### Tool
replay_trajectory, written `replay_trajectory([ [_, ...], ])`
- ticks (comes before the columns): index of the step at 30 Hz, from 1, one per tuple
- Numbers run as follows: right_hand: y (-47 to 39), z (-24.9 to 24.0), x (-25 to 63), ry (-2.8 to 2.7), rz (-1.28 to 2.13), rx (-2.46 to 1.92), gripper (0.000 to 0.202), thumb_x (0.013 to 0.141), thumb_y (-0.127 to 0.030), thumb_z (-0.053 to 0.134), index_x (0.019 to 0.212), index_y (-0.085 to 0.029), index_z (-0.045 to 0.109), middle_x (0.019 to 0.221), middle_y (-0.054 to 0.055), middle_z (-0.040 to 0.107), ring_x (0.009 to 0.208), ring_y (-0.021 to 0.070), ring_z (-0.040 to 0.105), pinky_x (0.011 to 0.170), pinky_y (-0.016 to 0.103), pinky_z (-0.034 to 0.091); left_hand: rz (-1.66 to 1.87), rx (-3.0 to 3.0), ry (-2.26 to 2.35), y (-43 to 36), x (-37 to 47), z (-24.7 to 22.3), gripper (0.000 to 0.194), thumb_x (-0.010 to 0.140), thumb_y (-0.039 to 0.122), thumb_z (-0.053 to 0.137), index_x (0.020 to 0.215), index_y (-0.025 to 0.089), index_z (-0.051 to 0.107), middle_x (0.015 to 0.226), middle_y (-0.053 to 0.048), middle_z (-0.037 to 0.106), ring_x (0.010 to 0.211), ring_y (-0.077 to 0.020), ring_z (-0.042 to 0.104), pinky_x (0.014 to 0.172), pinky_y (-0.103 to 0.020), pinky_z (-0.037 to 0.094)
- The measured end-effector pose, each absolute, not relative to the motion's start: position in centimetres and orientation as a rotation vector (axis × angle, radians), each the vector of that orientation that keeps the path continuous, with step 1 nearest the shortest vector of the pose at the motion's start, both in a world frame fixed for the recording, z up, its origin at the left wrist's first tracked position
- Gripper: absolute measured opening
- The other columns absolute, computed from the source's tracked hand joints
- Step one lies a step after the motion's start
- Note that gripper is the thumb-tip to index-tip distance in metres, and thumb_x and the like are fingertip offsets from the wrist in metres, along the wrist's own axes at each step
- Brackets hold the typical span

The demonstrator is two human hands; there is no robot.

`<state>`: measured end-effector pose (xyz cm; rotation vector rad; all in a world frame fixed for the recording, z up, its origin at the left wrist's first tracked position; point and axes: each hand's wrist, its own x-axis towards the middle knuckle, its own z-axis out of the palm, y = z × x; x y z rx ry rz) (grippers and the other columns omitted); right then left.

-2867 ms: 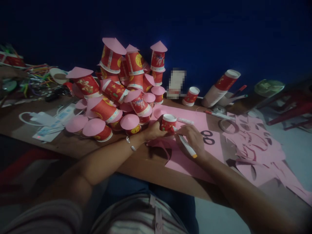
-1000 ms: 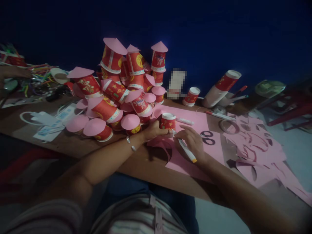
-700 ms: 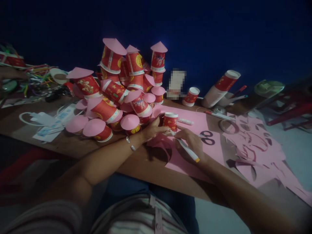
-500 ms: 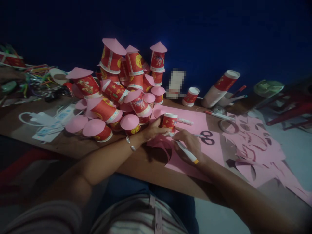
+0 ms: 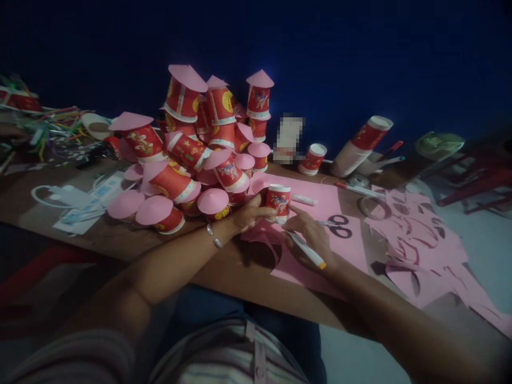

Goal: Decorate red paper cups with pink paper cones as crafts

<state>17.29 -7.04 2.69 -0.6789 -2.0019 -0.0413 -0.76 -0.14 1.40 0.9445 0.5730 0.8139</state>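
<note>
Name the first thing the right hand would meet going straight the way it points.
Most likely the red cup held in the left hand. The white marker in the right hand points at the cup's lower edge; whether its tip touches is hard to tell.

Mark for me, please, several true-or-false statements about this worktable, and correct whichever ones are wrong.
1. The left hand holds a red cup. True.
2. The right hand grips a knife. False: it holds a white pen with an orange end.
3. Black-handled scissors lie on the pink sheet. True.
4. The held cup is topped with a pink cone. False: no cone sits on it, and its top edge shows white.
5. The pink scraps lie left of the left hand. False: they lie to the right of the right hand.
</note>
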Motion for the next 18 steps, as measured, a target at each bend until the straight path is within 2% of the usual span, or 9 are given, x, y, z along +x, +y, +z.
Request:
replay_trajectory([
  [8,-7.26,2.5,17.25,-2.043,0.071,-0.572,0.019,0.092,-0.013,0.062,0.108,-0.023,0.058,0.085,0.001,0.072,0.078,0.018,0.073,0.104,0.049,0.058,0.745,1.055,0.681,-0.13,-0.46,1.21,0.056,0.061,0.027,0.09,0.108,0.014,0.063,0.093,-0.004,0.071,0.081,-0.0163,0.065,0.077,-0.03,0.051],
  [14,-7.03,2.54,17.28,-2.027,0.056,-0.581,0.019,0.091,-0.012,0.063,0.107,-0.022,0.058,0.083,0.0,0.071,0.072,0.0166,0.07,0.105,0.051,0.057,0.822,0.937,0.627,-0.1,-0.56,1.24,0.062,0.063,0.021,0.088,0.118,0.015,0.059,0.101,-0.006,0.072,0.088,-0.0176,0.068,0.08,-0.029,0.052],
  [18,-7.01,2.18,17.35,-2.06,0.054,-0.585,0.02,0.091,-0.011,0.062,0.107,-0.023,0.058,0.084,0.001,0.072,0.072,0.0168,0.07,0.104,0.052,0.057,0.773,0.907,0.587,-0.25,-0.82,1.77,0.06,0.065,0.022,0.086,0.119,0.015,0.06,0.103,-0.008,0.072,0.084,-0.0171,0.069,0.076,-0.028,0.053],
])
